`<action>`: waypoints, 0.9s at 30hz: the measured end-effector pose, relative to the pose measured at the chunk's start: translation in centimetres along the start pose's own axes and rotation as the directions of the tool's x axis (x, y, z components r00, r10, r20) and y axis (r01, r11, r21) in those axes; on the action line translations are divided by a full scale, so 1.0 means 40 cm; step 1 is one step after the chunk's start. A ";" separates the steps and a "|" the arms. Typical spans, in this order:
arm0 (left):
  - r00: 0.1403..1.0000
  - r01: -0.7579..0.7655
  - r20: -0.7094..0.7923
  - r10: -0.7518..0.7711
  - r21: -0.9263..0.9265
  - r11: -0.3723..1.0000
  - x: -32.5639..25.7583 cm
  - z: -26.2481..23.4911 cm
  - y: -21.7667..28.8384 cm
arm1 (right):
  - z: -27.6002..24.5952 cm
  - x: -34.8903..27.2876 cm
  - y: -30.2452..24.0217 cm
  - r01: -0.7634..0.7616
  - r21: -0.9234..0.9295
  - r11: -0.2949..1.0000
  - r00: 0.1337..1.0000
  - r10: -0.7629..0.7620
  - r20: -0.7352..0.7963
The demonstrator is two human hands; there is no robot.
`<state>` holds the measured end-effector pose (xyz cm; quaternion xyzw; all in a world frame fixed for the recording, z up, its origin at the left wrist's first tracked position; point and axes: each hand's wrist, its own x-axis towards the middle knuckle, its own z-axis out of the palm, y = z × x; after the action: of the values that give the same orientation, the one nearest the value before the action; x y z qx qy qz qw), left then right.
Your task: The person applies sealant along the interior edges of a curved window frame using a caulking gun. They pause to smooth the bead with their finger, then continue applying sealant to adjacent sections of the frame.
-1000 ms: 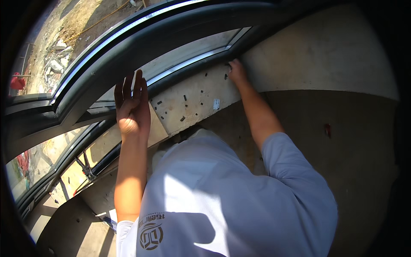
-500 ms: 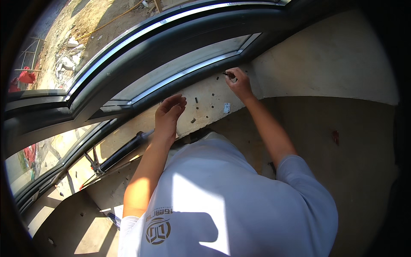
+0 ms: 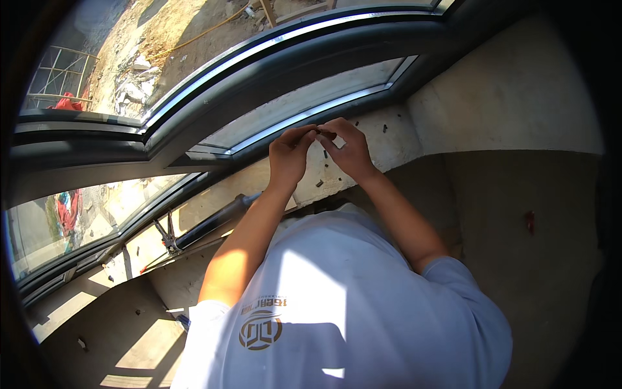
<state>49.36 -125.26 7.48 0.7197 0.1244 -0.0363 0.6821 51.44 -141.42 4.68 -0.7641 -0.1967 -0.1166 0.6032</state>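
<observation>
Over the window sill, my left hand (image 3: 289,157) and my right hand (image 3: 351,154) meet with their fingertips pinched together. A small dark piece (image 3: 319,131) is between them, mostly covered by the fingers, so its exact kind is hard to make out. Both hands are closed on it, close to the black window frame (image 3: 259,144). Several small dark bits lie on the sill around my right hand, among them one dark bit (image 3: 385,128) beyond it and another dark bit (image 3: 319,183) below the hands.
Left of my left forearm, a black caulking gun (image 3: 217,222) lies along the sill (image 3: 402,139). A curved pale wall (image 3: 505,97) rises at the right. Through the glass, rubble (image 3: 136,87) shows outside. A small red object (image 3: 530,222) lies on the floor at the right.
My right hand has moved left with the small dark piece, and my left hand has come up to meet it, its fingers closing. The view has shifted slightly.
</observation>
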 end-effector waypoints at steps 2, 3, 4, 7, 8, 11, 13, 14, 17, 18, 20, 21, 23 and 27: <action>0.999 -0.038 0.025 0.036 0.078 0.996 0.008 -0.017 0.013 | 0.002 0.004 0.001 -0.163 0.047 0.985 0.982 0.158 0.100; 0.998 -0.053 0.038 0.049 0.110 0.993 0.011 -0.025 0.023 | 0.005 0.009 0.001 -0.256 0.058 0.965 0.958 0.245 0.151; 0.998 -0.049 0.040 0.045 0.094 0.994 0.020 -0.035 0.036 | 0.007 0.015 0.000 -0.305 0.194 0.932 0.945 0.271 0.182; 0.994 -0.089 0.064 0.086 0.052 0.995 0.027 -0.059 0.076 | 0.016 0.044 -0.008 -0.482 0.439 0.758 0.874 0.382 0.298; 0.993 -0.109 0.049 0.104 0.109 0.988 0.031 -0.062 0.088 | 0.019 0.058 -0.011 -0.536 0.451 0.714 0.842 0.417 0.342; 0.990 -0.096 -0.095 0.108 0.122 0.988 0.040 -0.061 0.119 | 0.044 0.095 -0.030 -0.586 0.552 0.594 0.806 0.497 0.320; 0.990 -0.045 -0.140 0.014 -0.222 0.974 0.040 -0.060 0.135 | 0.070 0.119 -0.042 -0.549 0.630 0.549 0.814 0.524 0.253; 0.990 -0.050 -0.139 -0.011 -0.425 0.904 0.035 -0.060 0.141 | 0.083 0.130 -0.046 -0.519 0.661 0.542 0.823 0.526 0.215; 0.996 -0.004 -0.060 -0.063 -0.758 0.652 0.027 -0.078 0.160 | 0.117 0.152 -0.057 -0.439 0.752 0.493 0.824 0.554 0.117; 0.996 0.029 -0.028 -0.084 -0.792 0.610 0.029 -0.083 0.164 | 0.125 0.157 -0.059 -0.419 0.775 0.473 0.819 0.565 0.099; 0.995 0.076 0.028 -0.094 -0.827 0.557 0.030 -0.087 0.166 | 0.139 0.167 -0.059 -0.378 0.812 0.445 0.810 0.584 0.057; 0.992 0.093 0.031 -0.120 -0.827 0.555 0.030 -0.090 0.167 | 0.145 0.171 -0.058 -0.370 0.819 0.438 0.809 0.586 0.052; 0.990 0.124 0.068 -0.121 -0.823 0.554 0.037 -0.098 0.170 | 0.153 0.178 -0.050 -0.311 0.850 0.426 0.828 0.560 0.022; 0.983 0.176 0.121 -0.137 -0.823 0.540 0.035 -0.109 0.179 | 0.145 0.188 -0.024 -0.330 0.838 0.434 0.858 0.508 0.075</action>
<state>51.85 -121.02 14.43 0.2980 0.1761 -0.0492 0.9369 57.38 -134.40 7.22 -0.3975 0.0270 0.0723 0.9144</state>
